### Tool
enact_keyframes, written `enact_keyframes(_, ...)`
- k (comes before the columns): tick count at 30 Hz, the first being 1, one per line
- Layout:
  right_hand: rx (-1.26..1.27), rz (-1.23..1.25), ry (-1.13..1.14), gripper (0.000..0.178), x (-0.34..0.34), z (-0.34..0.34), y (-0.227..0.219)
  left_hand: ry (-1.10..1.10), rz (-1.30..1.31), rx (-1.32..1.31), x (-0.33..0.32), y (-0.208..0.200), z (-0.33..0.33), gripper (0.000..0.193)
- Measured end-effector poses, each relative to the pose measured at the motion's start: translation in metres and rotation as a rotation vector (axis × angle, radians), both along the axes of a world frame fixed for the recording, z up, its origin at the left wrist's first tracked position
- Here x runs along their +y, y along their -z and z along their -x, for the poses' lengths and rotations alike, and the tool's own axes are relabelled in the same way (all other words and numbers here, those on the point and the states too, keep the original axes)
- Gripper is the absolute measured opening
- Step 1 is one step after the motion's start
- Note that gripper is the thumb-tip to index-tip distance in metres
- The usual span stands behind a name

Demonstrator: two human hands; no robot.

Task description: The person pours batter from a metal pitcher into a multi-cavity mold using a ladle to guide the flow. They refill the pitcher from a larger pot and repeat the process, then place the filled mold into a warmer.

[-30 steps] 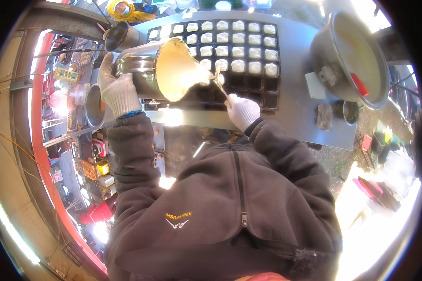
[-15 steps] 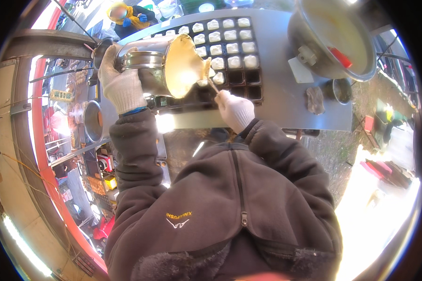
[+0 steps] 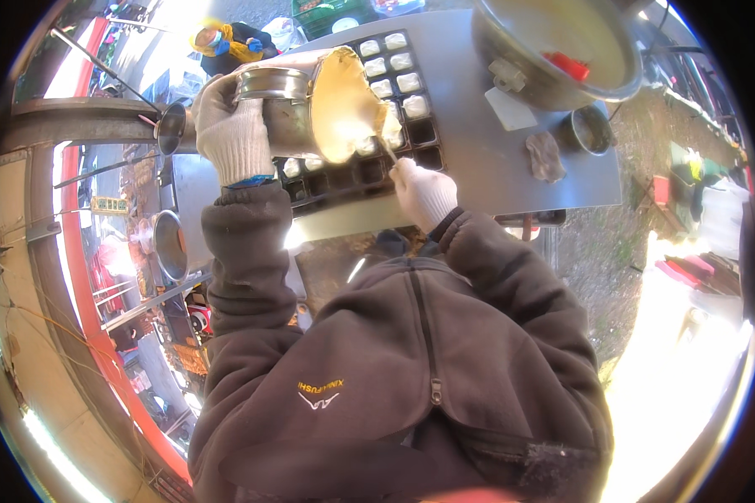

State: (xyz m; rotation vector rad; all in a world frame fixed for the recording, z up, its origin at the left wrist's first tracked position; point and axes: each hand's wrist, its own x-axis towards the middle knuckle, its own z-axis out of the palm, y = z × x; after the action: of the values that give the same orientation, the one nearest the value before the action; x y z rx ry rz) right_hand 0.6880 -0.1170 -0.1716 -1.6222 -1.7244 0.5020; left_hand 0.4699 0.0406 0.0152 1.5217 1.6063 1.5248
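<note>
My left hand (image 3: 232,132), in a white knit glove, is closed around a metal pot (image 3: 287,132) tipped on its side. Pale, creamy batter (image 3: 337,113) coats the pot's wide mouth, which faces right. In my gloved right hand (image 3: 426,191) is a thin-handled utensil (image 3: 389,152); its batter-covered head lies at the pot's lip and its shape is hidden. Underneath is a dark mould tray (image 3: 341,179) with square cups. Many cups hold white mounds of batter (image 3: 414,106), while several near cups are bare. The pot covers part of the tray.
A large metal bowl (image 3: 621,84) with a red-handled tool (image 3: 567,66) stands at the far right of the metal table (image 3: 478,180). Near it lie a white card (image 3: 509,111), a crumpled cloth (image 3: 546,158) and a small metal bowl (image 3: 591,131). A person (image 3: 226,46) is beyond the table.
The tray, table and large bowl sit farther left and up in view. The pot has shifted right over the tray, uncovering filled cups near its front left. Both hands keep their grip.
</note>
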Motion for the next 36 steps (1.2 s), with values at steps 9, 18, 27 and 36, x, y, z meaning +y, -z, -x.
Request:
enact_keyframes(9, 0.002, 0.109, 0.126, 0.020, -0.030, -0.053, 0.002, 0.172, -0.042, 0.277, 0.015, -0.003, -0.040, 0.032)
enact_keyframes(18, -0.106, 0.230, 0.067, 0.018, -0.066, -0.069, 0.035, 0.258, -0.231, 0.495, -0.018, -0.009, -0.076, 0.024)
enact_keyframes(27, 0.160, 0.146, -0.050, 0.016, -0.068, -0.031, 0.021, 0.273, -0.433, 0.698, -0.045, -0.027, -0.072, 0.024)
enact_keyframes(36, 0.159, 0.344, -0.054, 0.024, -0.065, -0.014, 0.004, 0.237, -0.529, 0.819, -0.046, -0.041, -0.037, 0.019)
